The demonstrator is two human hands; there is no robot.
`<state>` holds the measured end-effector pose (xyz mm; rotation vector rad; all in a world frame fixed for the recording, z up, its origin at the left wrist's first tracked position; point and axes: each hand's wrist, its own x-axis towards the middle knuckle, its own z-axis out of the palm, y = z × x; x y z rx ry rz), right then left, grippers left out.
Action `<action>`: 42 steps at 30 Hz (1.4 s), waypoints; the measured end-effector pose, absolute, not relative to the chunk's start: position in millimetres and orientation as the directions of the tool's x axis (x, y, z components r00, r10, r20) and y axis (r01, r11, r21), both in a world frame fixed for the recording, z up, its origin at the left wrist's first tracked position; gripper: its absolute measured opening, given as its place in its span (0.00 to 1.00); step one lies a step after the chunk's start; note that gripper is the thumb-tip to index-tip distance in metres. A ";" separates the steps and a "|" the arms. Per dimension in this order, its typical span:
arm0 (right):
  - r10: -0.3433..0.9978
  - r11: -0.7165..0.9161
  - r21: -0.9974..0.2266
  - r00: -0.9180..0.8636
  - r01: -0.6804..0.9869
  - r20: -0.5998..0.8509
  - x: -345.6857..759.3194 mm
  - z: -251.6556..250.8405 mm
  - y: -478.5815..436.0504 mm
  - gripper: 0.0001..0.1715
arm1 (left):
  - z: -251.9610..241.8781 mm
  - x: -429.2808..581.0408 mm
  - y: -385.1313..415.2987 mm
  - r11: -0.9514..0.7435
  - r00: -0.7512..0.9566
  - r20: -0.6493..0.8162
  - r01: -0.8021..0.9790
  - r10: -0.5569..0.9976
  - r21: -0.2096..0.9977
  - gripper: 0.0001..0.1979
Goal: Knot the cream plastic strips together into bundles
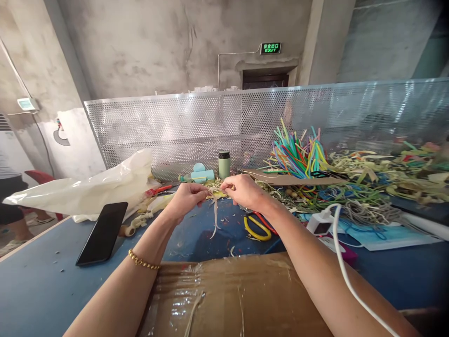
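Observation:
My left hand [187, 199] is closed in a pinch at the middle of the table, a gold bead bracelet [143, 260] on its wrist. Opposite it, my right hand [242, 191] pinches too, fingertips a short way from the left ones. Between them runs a thin pale strip [215, 213], gripped from both sides, with loose tails hanging down over the blue table. Its fine detail is too small to make out. Scissors [258, 228] with yellow and red handles lie below my right hand, partly behind my forearm.
A taped cardboard box [231, 295] lies under my forearms. On the left are a black phone [103, 233] and a plastic bag [94, 185]. A green tumbler [224, 164], colourful strips [301, 152] and a white charger [321, 221] with cable stand or lie beyond and right.

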<state>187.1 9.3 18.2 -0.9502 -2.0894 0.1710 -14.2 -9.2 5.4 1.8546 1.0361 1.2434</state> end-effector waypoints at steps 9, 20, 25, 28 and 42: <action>0.767 0.637 -0.652 -0.422 0.412 0.483 182.1 21.2 1.0 0.10 | 8.9 -14.9 -11.5 -0.442 0.250 0.408 0.099 0.878 0.891 0.07; 0.617 0.772 -0.312 -0.536 0.554 0.576 173.4 17.9 -3.3 0.15 | 7.4 -14.3 -11.6 -0.470 0.310 0.383 0.288 0.870 0.835 0.06; 0.641 0.752 -0.325 -0.519 0.574 0.565 178.2 18.2 -1.9 0.11 | 5.0 -16.9 -6.2 -0.528 0.297 0.437 0.450 0.849 0.721 0.08; 0.679 0.720 -0.346 -0.508 0.602 0.530 180.7 18.1 -1.1 0.10 | 3.9 -17.1 -4.7 -0.551 0.279 0.478 0.499 0.833 0.669 0.08; 0.741 0.671 -0.531 -0.448 0.517 0.500 195.7 38.9 -6.3 0.16 | 2.2 -20.9 -1.5 -0.457 0.193 0.442 0.629 0.876 0.629 0.08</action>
